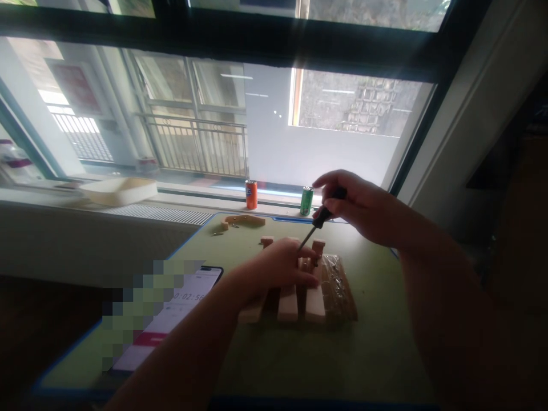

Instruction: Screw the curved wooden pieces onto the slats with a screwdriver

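My right hand (353,200) grips a screwdriver (329,210) by its black handle. Its metal shaft slants down and left, ending close to the knuckles of my left hand (286,260). That left hand rests over pale wooden slats, its fingers and thumb closed about the rightmost wooden slat (314,302). A small dark thing, too small to make out, shows by those fingertips. Another slat (287,305) lies alongside, and short wooden blocks (318,245) stick out beyond the hand. Against the slats on the right lies a clear plastic packet (338,285) over brown wood.
A phone (171,319) showing a timer lies left on the table (377,342). Farther back are a curved wooden piece (250,220) and small metal parts (218,233). An orange can (251,195), a green can (306,201) and a pale tray (122,192) stand by the window.
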